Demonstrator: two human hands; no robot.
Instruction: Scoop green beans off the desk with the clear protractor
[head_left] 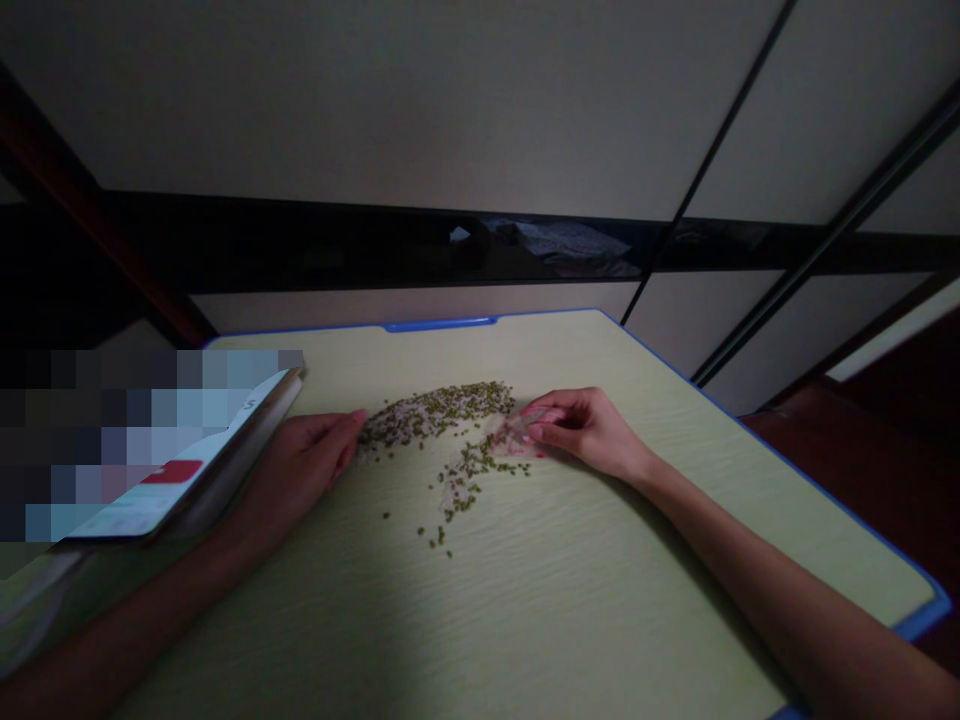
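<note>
A long heap of green mung beans (487, 398), with paler grains mixed in, lies across the middle of the light table. My left hand (319, 450) rests at the heap's left end, fingers pressed together; what they hold, if anything, is hidden. To the right of the heap, my right hand (589, 428) pinches a small clear plastic bag (510, 432) with pink or red marks. The bag touches a second, looser scatter of beans (461, 485) that trails toward me. A few single beans lie apart nearer the front.
On the left a tablet-like device (172, 500) leans at a tilt, its screen partly blurred out. Blue edging (442, 324) runs round the table (525, 600). Behind stands a pale cabinet (390, 110) with a dark band.
</note>
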